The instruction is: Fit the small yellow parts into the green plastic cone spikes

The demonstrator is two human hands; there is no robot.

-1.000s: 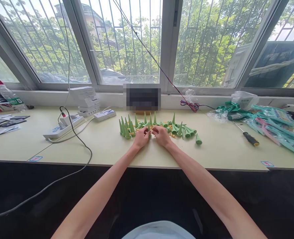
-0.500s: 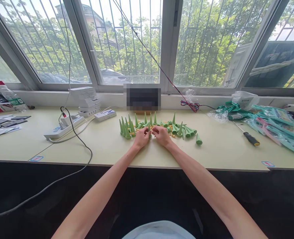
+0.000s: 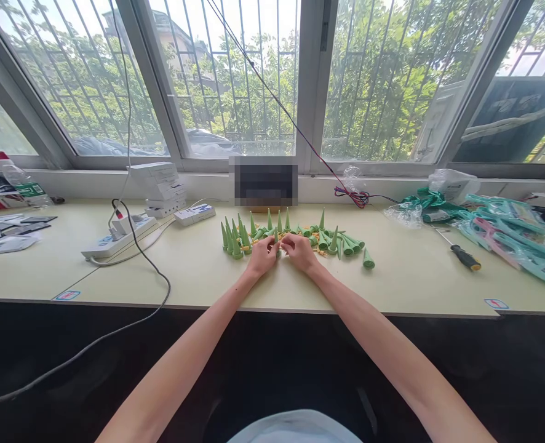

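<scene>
Fingers of my left hand (image 3: 262, 256) are closed around a small green cone (image 3: 276, 236), tip pointing up. Right beside it, my right hand (image 3: 301, 251) is in a pinch close to the cone's lower side; whatever it grips is too small to make out. To the left, several green cones (image 3: 236, 247) stand upright in a cluster. Others lie on their sides in a pile (image 3: 352, 245) at the right, mixed with small yellow pieces (image 3: 321, 251). A single cone (image 3: 368, 259) lies apart at the pile's right end.
On the left are a power strip (image 3: 115, 241), a dark cable (image 3: 150, 249) hanging over the table edge and stacked white boxes (image 3: 162, 187). A screwdriver (image 3: 465, 257) and teal plastic items (image 3: 517, 237) lie at the right. A pixelated dark block (image 3: 266, 180) stands behind the cones.
Hardly anything differs. Both hands stay together at the same green cone, with at most a slight shift of the fingers.
</scene>
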